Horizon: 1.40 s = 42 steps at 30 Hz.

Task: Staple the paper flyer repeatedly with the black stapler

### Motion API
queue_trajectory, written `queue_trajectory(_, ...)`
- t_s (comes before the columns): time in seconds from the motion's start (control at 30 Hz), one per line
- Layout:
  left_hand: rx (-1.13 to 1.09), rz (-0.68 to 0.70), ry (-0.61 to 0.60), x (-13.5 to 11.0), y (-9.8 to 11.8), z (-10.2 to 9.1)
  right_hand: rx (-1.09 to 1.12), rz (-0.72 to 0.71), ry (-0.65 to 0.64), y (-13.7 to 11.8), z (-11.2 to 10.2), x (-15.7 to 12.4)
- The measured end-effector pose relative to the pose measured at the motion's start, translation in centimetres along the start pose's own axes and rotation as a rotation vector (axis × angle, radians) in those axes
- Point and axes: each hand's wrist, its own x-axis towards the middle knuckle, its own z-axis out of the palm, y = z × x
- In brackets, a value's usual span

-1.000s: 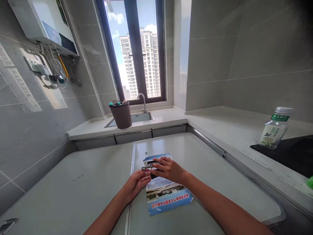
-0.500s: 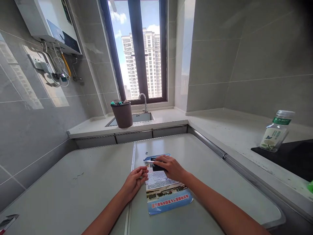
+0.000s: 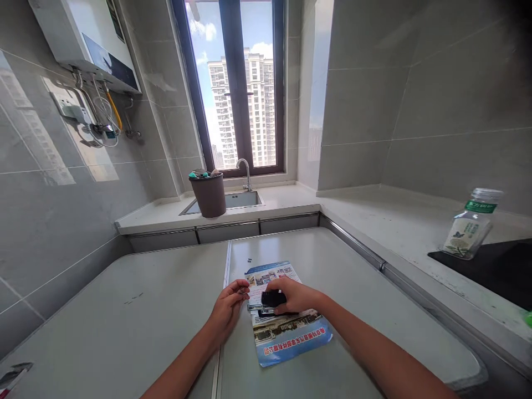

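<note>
My right hand (image 3: pixel 296 295) is closed around a black stapler (image 3: pixel 272 300), whose silver metal part points left over a printed leaflet (image 3: pixel 291 346). The leaflet lies flat on the table, with a blue lower band and red lettering. Close to the leaflet's left edge, my left hand (image 3: pixel 231 299) has its fingers curled together beside the stapler's metal end. Whether something small is between those fingertips cannot be made out. Beyond the leaflet lie tiny silver pieces (image 3: pixel 249 260) that look like staples.
Thin dark bits (image 3: pixel 133 298) lie on the table's left half. A brown bucket (image 3: pixel 209 195) stands by the sink (image 3: pixel 243 199) on the white counter. At the right, a clear bottle (image 3: pixel 471 224) stands by a black surface (image 3: pixel 490 271). A shiny object (image 3: pixel 14 377) lies lower left.
My right hand has drawn the stapler toward me, uncovering the leaflet's upper part. The left fingers have closed up more and turned slightly. The leaflet has shifted a little.
</note>
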Motion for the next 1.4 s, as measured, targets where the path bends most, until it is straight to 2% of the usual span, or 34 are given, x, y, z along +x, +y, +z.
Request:
queue_trajectory(0.1,0.071,0.028,-0.117,-0.5,-0.1,0.5,-0.03,-0.061,0.017,-0.6,0.1,0.0)
queue_trajectory(0.2,0.128,0.061,-0.231,-1.0,-0.1,1.1,-0.11,-0.141,0.219,-1.9,0.1,0.1)
queue_trajectory(0.27,0.166,0.085,-0.244,-1.3,0.0,1.4,-0.236,-0.256,0.308,-2.9,0.3,0.2)
queue_trajectory(0.33,0.196,0.104,-0.226,-1.6,0.3,1.6,-0.356,-0.389,0.309,-3.8,0.6,0.2)
queue_trajectory(0.4,0.195,0.096,-0.235,-1.8,0.4,1.7,-0.441,-0.451,0.333,-4.4,1.1,0.3)
queue_trajectory(0.53,0.156,0.04,-0.322,-2.1,0.2,1.8,-0.506,-0.482,0.404,-4.5,2.2,0.7)
queue_trajectory(0.8,0.17,0.019,-0.353,-2.1,-0.8,1.1,-0.506,-0.581,0.37,-4.2,2.3,0.9)
queue_trajectory(0.9,0.171,0.022,-0.328,-2.2,-0.8,1.1,-0.489,-0.594,0.395,-4.1,2.5,0.9)
queue_trajectory(1.07,0.188,0.001,-0.34,-2.6,0.0,1.4,-0.429,-0.586,0.397,-3.9,3.4,1.2)
queue_trajectory(1.13,0.191,0.024,-0.366,-2.6,0.2,1.3,-0.338,-0.574,0.462,-3.9,3.3,1.3)
queue_trajectory(1.2,0.227,0.081,-0.332,-2.3,0.3,1.0,-0.204,-0.523,0.574,-3.8,2.5,1.3)
queue_trajectory(1.3,0.33,0.231,-0.137,-1.4,0.2,0.3,0.005,-0.316,0.763,-2.3,0.1,0.9)
queue_trajectory(1.4,0.424,0.324,0.049,-0.3,0.1,-0.7,0.117,0.004,0.892,1.3,-2.9,0.2)
